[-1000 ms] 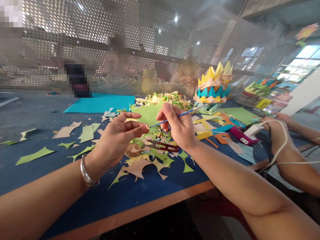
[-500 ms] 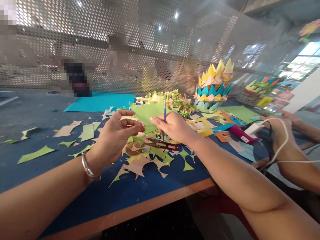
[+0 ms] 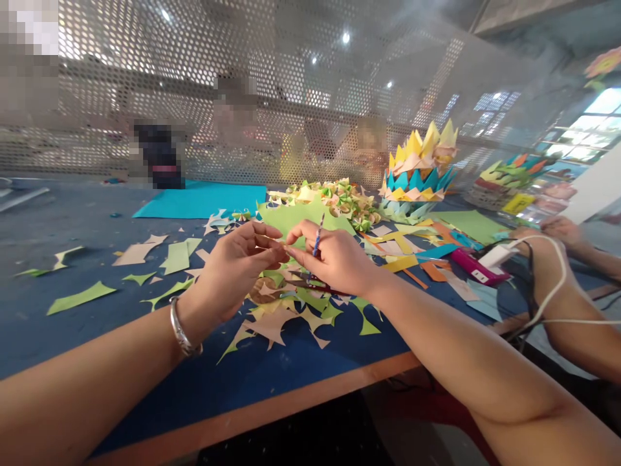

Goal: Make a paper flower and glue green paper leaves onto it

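My left hand (image 3: pixel 237 268), with a silver bangle at the wrist, has its fingertips pinched together near the middle of the view; whatever lies between them is too small to name. My right hand (image 3: pixel 334 255) meets it fingertip to fingertip and holds a thin blue patterned stick (image 3: pixel 317 239) that slants up between its fingers. Behind both hands is a light green paper sheet (image 3: pixel 310 217). Dark red scissors (image 3: pixel 320 286) lie partly hidden below my right hand. A round brown piece (image 3: pixel 264 291) sits beneath my fingertips among paper scraps (image 3: pixel 272 321).
A heap of small folded paper pieces (image 3: pixel 339 197) lies behind the hands, with a blue sheet (image 3: pixel 204 199) to its left. A layered paper crown shape (image 3: pixel 420 171) stands right of it. Another person's arm (image 3: pixel 548 272) rests beside a magenta box (image 3: pixel 480 267).
My right hand has let go of the green sheet, which lies behind the hands. The fingertips of both hands have come together, and the stick is more tilted.
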`<state>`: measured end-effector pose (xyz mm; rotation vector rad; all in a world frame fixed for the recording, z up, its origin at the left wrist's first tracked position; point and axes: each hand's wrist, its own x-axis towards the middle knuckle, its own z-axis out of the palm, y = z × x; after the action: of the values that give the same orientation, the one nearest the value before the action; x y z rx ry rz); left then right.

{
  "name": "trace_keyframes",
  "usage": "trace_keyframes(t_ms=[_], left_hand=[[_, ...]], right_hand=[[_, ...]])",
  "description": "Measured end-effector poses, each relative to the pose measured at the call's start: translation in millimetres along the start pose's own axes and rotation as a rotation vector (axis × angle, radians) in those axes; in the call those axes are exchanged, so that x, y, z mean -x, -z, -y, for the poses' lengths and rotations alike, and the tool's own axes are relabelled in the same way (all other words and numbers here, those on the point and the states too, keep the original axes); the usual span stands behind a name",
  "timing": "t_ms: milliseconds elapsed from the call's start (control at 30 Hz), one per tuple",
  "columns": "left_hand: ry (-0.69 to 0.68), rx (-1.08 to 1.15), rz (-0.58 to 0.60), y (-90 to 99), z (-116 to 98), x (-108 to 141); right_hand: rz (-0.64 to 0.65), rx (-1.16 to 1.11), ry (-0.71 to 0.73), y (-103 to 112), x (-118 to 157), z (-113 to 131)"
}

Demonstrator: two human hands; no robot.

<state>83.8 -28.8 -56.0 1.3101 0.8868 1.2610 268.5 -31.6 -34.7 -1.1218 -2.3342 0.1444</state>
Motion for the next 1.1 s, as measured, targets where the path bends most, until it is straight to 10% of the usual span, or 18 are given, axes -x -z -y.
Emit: trace_keyframes(t_ms=[600,933,1100], left_hand=[[0.177,0.001,0.003,0.4,-6,2],[-0.138,-0.499,0.074,11.5,-3,-4],[-0.086,-0.396,0.057,7.8,-7,-2]], right_hand=[[-0.052,0.021,0.077,-2,2,-3],[-0.065,-0.014,0.071,-2,2,-5],[-0.062,-0.047,0.072,-2,2,-7]])
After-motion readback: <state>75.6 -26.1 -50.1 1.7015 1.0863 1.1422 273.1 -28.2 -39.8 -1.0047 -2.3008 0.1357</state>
